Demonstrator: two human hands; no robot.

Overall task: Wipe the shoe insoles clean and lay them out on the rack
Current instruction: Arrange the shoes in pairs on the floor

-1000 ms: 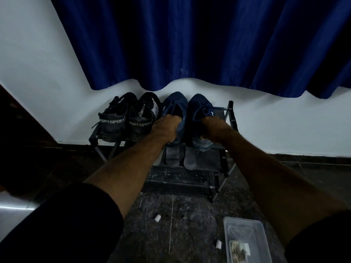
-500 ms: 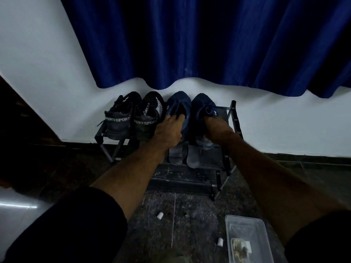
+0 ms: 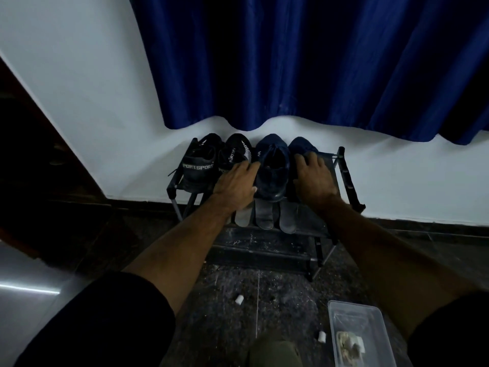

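Reaching out over the top shelf, both hands with fingers straight and a little spread, pinching nothing. Left hand lying flat between the black shoe and the left blue shoe, touching their sides. Right hand resting flat on top of the right blue shoe, hiding most of it. Cannot tell how hard either hand presses.

Sitting in a row on the top of the rack: four shoes, two black with white letters on the left, two blue on the right, toes to the wall. The other black shoe at the far left end.

Lying on the shelf below, just under the blue shoes: three insoles, side by side. A pale insole on the left, a dark insole in the middle, another dark insole on the right. A fourth one maybe hidden behind the left arm; cannot tell.

Looking nearly done: insoles already out of the shoes and laid on the rack, shoes lined up above. Clean or not, too dark to tell. Maybe just tidying the shoes left.

Down on the dusty floor, near the right arm: a clear plastic box with a crumpled cloth inside, not in any hand. Two small white bits on the floor too. Behind it all, a blue curtain over a white wall.
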